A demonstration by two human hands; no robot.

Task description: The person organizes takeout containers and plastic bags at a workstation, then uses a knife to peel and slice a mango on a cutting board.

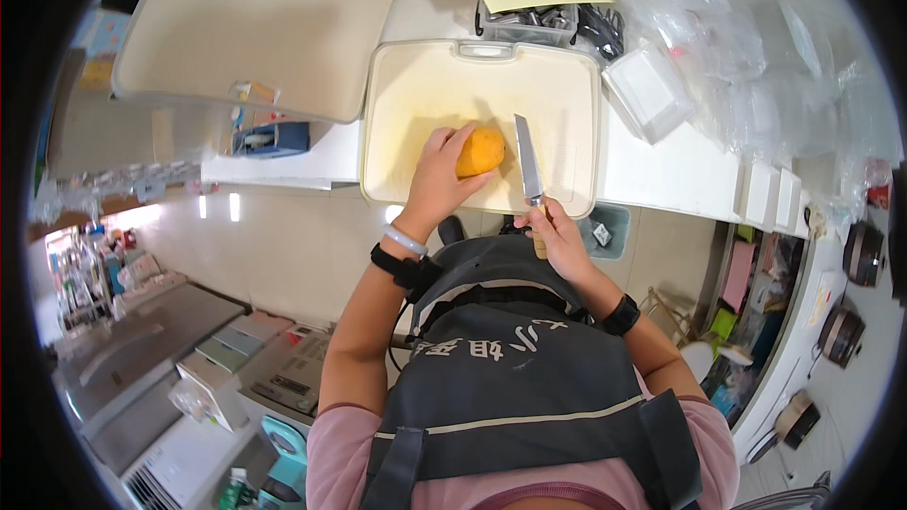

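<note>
A rounded orange-yellow mango (482,152) rests on the cream cutting board (406,76), left of the board's middle. My left hand (442,173) grips it from the left, fingers over the far side and thumb along the near side. In my right hand (557,234) is a knife (527,156), held by its light wooden handle near the board's front edge. Its blade points away from me over the board, to the right of the mango and apart from it. Faint yellow stains mark the board's surface.
A large beige board or lid (265,19) stands at the left. Behind the cutting board is a clear box of metal pieces (534,24). White plastic trays (648,93) and clear plastic packaging (784,76) lie to the right. Below the counter sits a small bin (609,227).
</note>
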